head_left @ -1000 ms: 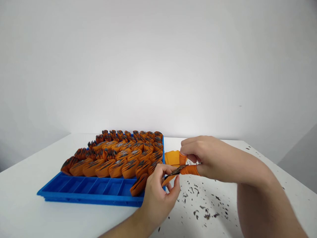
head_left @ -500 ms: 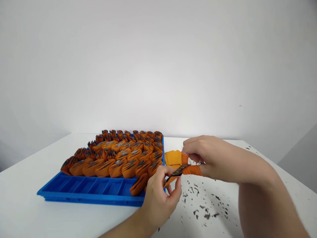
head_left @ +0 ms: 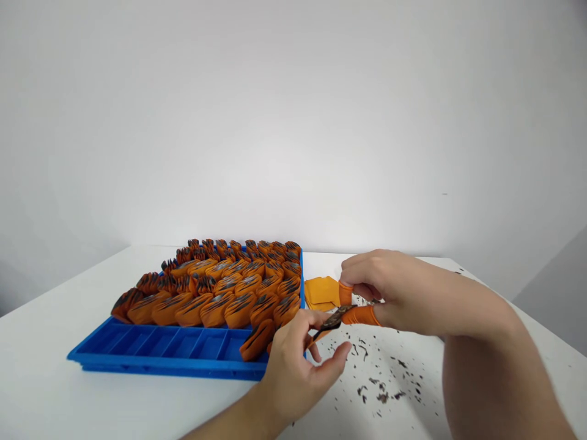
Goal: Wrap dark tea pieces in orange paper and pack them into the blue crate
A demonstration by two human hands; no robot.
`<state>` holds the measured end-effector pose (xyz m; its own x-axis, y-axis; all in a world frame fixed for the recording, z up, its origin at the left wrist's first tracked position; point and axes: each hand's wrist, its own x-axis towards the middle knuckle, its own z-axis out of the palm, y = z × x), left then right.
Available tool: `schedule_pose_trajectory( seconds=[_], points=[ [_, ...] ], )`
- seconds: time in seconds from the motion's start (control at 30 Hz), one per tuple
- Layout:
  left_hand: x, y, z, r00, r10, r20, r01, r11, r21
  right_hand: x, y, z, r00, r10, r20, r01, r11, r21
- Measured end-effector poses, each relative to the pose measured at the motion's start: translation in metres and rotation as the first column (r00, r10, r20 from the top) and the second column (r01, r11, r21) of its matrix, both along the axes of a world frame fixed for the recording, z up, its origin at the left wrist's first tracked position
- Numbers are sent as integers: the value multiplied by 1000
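My left hand holds a flat orange piece with a dark, flecked top along its fingers, its thumb spread away below. My right hand comes in from the right, with orange finger covers on thumb and forefinger. Those two fingertips pinch at the piece's far end; how firmly is hard to see. Beside my left hand, an orange folded bundle leans in the front row of a blue compartment tray. Rows of similar orange bundles with dark edges fill the tray farther back.
Yellow-orange flat pieces lie on the white table right of the tray, behind my hands. Dark crumbs are scattered below my right hand. A plain pale wall rises behind the table.
My left thumb has moved away from the orange piece, to the right. My right hand has shifted slightly right, its covered fingers still at the piece's end. The tray's bundles look the same.
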<state>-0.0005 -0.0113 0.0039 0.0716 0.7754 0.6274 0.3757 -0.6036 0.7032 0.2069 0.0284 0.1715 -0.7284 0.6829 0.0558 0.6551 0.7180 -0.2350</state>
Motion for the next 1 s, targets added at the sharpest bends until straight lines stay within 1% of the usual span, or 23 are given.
schedule_pose_trajectory(
  seconds=[0.1,0.2,0.3,0.4,0.57,0.77,1.0],
  points=[
    [0,1,0,1000,-20,2,20,999,34,0,-2,2,1000,1,-1,-1,1000,-26],
    [1,2,1,999,-38,38,37,999,25,0,-2,3,1000,22,-3,-22,999,-48],
    [1,2,2,999,-22,40,21,999,28,-1,-3,3,999,40,-6,-40,998,-53],
    [1,2,0,999,-16,36,15,1000,25,0,-5,2,999,39,0,-39,998,-51],
    [1,2,-6,999,-40,35,41,999,-15,2,-7,2,1000,26,17,-24,997,-70],
    [1,3,-6,997,-56,60,56,998,-8,2,-9,1,999,37,22,-36,996,-81],
    [3,1,-5,999,-28,18,28,1000,4,-6,-10,-1,999,32,10,-32,999,-17]
  ],
)
